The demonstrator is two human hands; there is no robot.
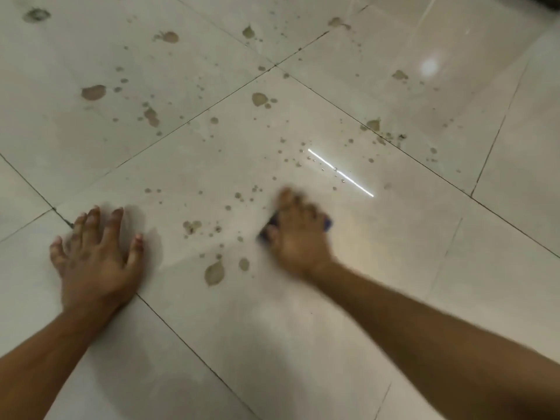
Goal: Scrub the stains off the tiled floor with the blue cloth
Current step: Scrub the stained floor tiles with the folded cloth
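Note:
My right hand [295, 230] presses a small blue cloth [268, 230] flat onto the pale tiled floor [303, 328]; only the cloth's dark blue edges show beside my thumb and past my little finger. The hand is blurred by motion. My left hand [97, 253] lies flat on the floor with its fingers spread, holding nothing. Brown stains dot the tiles: a large blot [214, 272] between my hands, a cluster [191, 227] just left of the cloth, and several spots beyond it.
More brown blots lie farther off, among them one [93, 92] at the far left and one [260, 99] in the middle. Dark grout lines [181, 338] cross the floor diagonally. A bright strip of reflected light [341, 172] shines ahead of my right hand.

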